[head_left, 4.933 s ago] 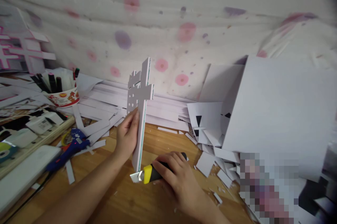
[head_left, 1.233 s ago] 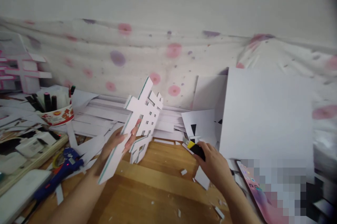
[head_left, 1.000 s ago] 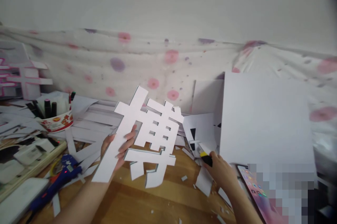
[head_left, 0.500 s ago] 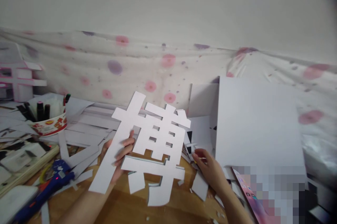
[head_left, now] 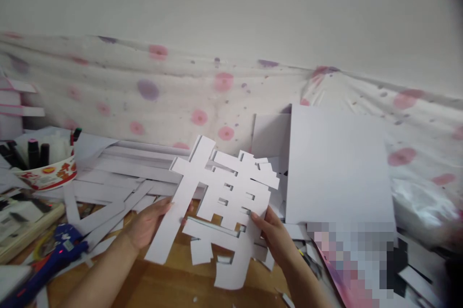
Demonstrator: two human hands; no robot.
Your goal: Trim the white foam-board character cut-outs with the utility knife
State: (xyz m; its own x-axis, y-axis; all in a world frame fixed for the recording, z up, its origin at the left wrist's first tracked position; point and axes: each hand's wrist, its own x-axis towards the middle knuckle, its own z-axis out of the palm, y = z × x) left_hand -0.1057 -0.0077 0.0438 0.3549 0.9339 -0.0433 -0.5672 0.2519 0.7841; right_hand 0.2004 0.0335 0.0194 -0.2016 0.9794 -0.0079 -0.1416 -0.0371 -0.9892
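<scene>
A white foam-board cutout shaped like a Chinese character (head_left: 231, 202) is held tilted above the wooden table (head_left: 166, 293). My left hand (head_left: 150, 223) grips its long left stroke from the side, the fingers mostly hidden behind the board. On the right edge, my right hand (head_left: 271, 231) pinches the cutout, thumb in front and fingers behind. Small rectangular holes run through the cutout's middle, and thickness shows along several cut edges.
At the left lie a blue glue gun (head_left: 50, 262), a power strip (head_left: 29, 221) and a paper tub (head_left: 50, 173) of markers. White board strips (head_left: 119, 173) cover the back left. A large white board (head_left: 340, 168) leans at the right, above a partly blurred pink item (head_left: 334, 269).
My right hand has come from the scraps at the right to grip the cutout's right edge. The cutout has shifted right, and my left hand now holds its left side. The view has turned slightly.
</scene>
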